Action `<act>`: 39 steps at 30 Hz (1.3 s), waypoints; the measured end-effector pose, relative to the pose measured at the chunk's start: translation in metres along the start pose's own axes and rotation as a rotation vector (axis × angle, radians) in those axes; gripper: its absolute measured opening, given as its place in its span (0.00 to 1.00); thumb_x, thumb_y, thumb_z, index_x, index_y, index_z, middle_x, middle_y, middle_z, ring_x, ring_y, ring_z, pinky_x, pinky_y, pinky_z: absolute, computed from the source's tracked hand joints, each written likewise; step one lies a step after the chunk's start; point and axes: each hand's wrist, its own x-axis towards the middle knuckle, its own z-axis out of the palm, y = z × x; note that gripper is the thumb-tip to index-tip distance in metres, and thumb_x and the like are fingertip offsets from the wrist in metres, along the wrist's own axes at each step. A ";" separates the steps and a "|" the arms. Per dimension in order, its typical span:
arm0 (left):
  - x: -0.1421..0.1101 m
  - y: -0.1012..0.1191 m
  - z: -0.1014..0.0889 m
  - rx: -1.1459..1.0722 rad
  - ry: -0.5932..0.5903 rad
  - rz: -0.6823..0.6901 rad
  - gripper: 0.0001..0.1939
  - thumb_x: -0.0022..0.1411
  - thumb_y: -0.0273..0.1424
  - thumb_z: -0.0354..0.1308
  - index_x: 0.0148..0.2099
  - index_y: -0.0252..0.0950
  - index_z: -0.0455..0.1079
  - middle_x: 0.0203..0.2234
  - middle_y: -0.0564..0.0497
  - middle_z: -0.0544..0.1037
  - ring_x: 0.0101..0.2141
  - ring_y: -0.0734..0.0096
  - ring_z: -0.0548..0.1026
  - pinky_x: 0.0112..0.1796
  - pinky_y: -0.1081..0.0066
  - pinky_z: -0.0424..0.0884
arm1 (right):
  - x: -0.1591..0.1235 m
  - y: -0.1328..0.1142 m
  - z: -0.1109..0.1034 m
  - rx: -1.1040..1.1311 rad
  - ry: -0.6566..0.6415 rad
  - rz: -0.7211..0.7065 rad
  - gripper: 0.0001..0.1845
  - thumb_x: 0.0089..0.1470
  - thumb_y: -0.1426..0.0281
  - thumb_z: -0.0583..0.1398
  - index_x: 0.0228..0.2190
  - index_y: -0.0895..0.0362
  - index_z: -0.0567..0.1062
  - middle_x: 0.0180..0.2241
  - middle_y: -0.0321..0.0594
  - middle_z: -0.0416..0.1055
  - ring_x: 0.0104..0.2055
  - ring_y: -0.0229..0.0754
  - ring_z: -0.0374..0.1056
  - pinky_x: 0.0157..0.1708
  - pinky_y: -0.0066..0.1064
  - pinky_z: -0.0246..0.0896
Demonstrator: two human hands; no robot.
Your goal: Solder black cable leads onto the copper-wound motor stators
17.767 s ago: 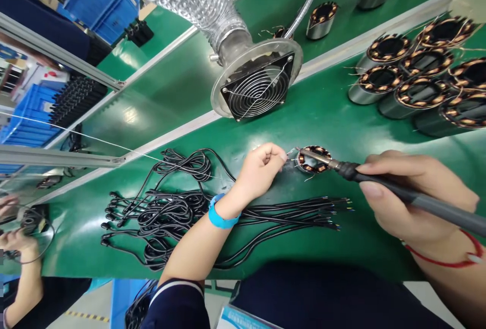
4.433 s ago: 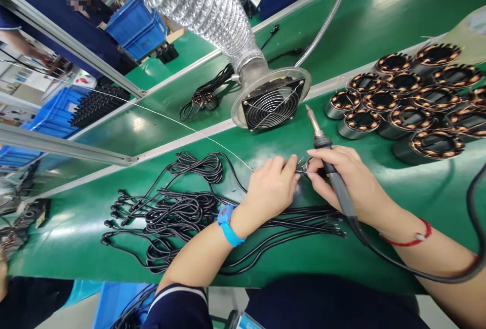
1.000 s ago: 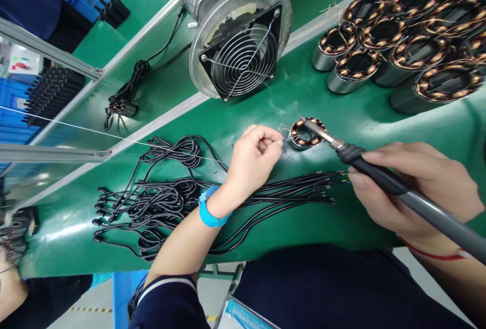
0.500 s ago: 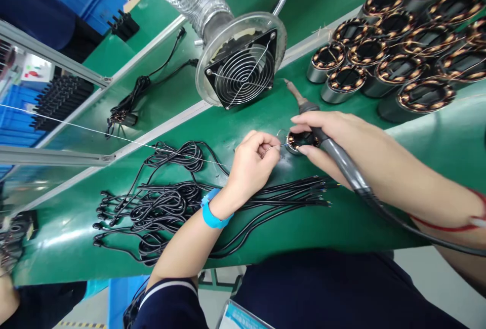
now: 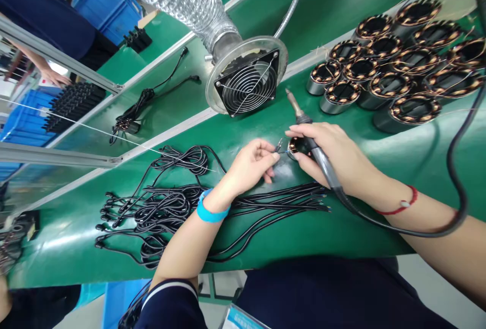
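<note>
My right hand (image 5: 334, 154) is wrapped round the handle of a soldering iron (image 5: 322, 162), its metal tip pointing away toward the fan. The thumb and a fingertip of that hand also touch a small copper-wound stator (image 5: 294, 147), partly hidden behind them. Just left of the stator, my left hand (image 5: 256, 162) pinches thin wires (image 5: 282, 152), one of them blue, that run to the stator's edge. A short dark lead end with a bright tip (image 5: 279, 144) stands up by the left fingertips. Below both hands lie bundled black power cables (image 5: 170, 202), their stripped ends to the right.
A round fume-extraction fan (image 5: 248, 83) on a silver duct (image 5: 190, 5) hangs beyond my hands. Several larger stators (image 5: 413, 109) stand grouped at the right. Solder wire (image 5: 114, 132) stretches across from the left. Another person's hand (image 5: 55, 77) is at the far left.
The view has shifted slightly. My left fingers have loosened and spread a little, and a dark lead end now shows above them. My right hand still holds the iron beside the stator.
</note>
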 end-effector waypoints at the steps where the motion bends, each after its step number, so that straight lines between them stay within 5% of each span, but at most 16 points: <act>1: 0.000 0.003 -0.001 -0.024 -0.023 -0.051 0.05 0.61 0.25 0.59 0.34 0.35 0.65 0.18 0.60 0.68 0.15 0.83 0.63 0.17 0.80 0.58 | 0.001 0.001 0.001 0.004 -0.011 -0.013 0.22 0.60 0.72 0.57 0.55 0.54 0.66 0.47 0.45 0.76 0.49 0.53 0.72 0.48 0.46 0.67; 8: 0.002 0.011 -0.001 -0.219 0.105 -0.113 0.08 0.53 0.22 0.63 0.25 0.32 0.68 0.13 0.61 0.63 0.15 0.87 0.55 0.18 0.80 0.44 | 0.001 0.002 0.000 0.060 -0.041 -0.023 0.21 0.60 0.70 0.58 0.55 0.55 0.66 0.41 0.41 0.77 0.42 0.48 0.73 0.46 0.42 0.66; 14: 0.005 0.009 0.012 -0.210 0.194 -0.112 0.08 0.51 0.22 0.67 0.23 0.31 0.71 0.13 0.62 0.64 0.16 0.87 0.55 0.21 0.79 0.50 | 0.000 0.000 -0.003 0.038 -0.023 -0.057 0.21 0.61 0.68 0.58 0.55 0.55 0.66 0.46 0.45 0.77 0.46 0.51 0.72 0.47 0.44 0.65; 22: 0.005 0.009 0.001 -0.273 -0.015 -0.202 0.13 0.58 0.33 0.63 0.25 0.33 0.68 0.11 0.64 0.55 0.13 0.86 0.47 0.19 0.76 0.38 | 0.004 -0.003 -0.001 -0.115 -0.010 -0.115 0.14 0.64 0.69 0.54 0.50 0.56 0.71 0.34 0.40 0.76 0.37 0.47 0.70 0.42 0.39 0.63; 29: 0.006 0.002 0.006 0.056 -0.075 -0.063 0.10 0.62 0.29 0.58 0.29 0.31 0.75 0.17 0.58 0.68 0.19 0.82 0.59 0.24 0.76 0.53 | 0.005 -0.008 0.008 -0.102 0.145 -0.040 0.15 0.63 0.74 0.57 0.51 0.54 0.69 0.32 0.37 0.77 0.34 0.44 0.72 0.40 0.38 0.65; 34: 0.012 0.001 -0.007 0.216 0.179 0.160 0.12 0.65 0.29 0.55 0.29 0.33 0.74 0.23 0.55 0.73 0.26 0.78 0.67 0.31 0.76 0.62 | 0.009 -0.005 0.003 -0.089 0.163 -0.046 0.17 0.63 0.75 0.58 0.53 0.56 0.69 0.39 0.41 0.79 0.41 0.46 0.75 0.44 0.39 0.67; 39: 0.021 0.005 -0.062 0.233 0.595 0.251 0.12 0.67 0.34 0.54 0.35 0.34 0.76 0.26 0.53 0.75 0.27 0.76 0.69 0.30 0.76 0.64 | 0.007 0.013 -0.021 -0.201 0.175 0.084 0.21 0.67 0.71 0.55 0.59 0.55 0.67 0.41 0.42 0.80 0.42 0.45 0.76 0.44 0.38 0.68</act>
